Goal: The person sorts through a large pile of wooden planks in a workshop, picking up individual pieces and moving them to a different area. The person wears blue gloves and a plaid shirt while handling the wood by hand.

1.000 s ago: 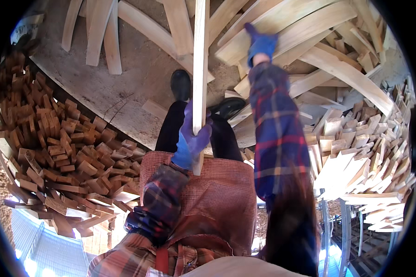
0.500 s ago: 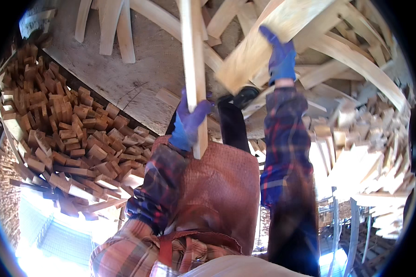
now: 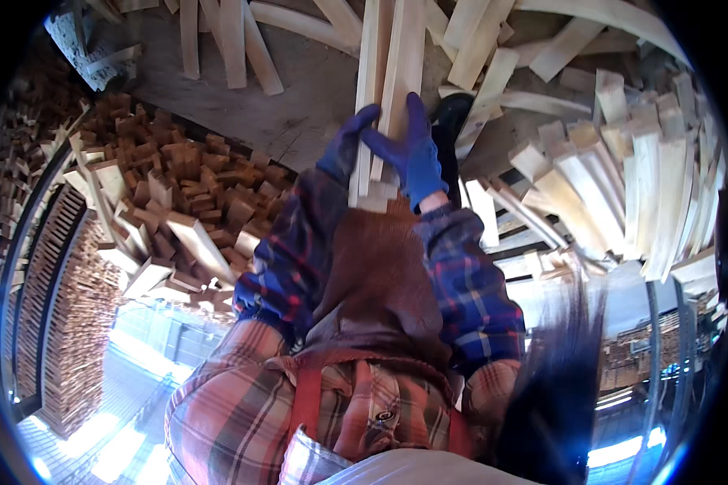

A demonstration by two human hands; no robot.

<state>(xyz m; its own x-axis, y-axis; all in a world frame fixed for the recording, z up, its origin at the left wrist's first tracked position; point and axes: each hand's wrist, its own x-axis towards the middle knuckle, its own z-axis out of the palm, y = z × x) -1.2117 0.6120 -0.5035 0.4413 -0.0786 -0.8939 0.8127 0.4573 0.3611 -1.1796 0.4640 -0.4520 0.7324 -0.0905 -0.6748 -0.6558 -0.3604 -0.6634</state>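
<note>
Outdoors seemingly, planks (image 3: 392, 89) held, woodpiles (image 3: 170, 186) around

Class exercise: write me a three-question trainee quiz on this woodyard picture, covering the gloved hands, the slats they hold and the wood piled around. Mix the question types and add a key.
1. True or false: both hands wear blue gloves.
2. Multiple choice: the left hand and right hand together grip
A) a metal pipe
B) pale wooden slats held side by side
C) a coil of rope
3. Fill in: the heap of short, darker wood blocks lies to the person's ____ side.

Key
1. True.
2. B; the slats run away from the person, over the brown apron.
3. Left; paler, longer slats are piled on the right.
</note>
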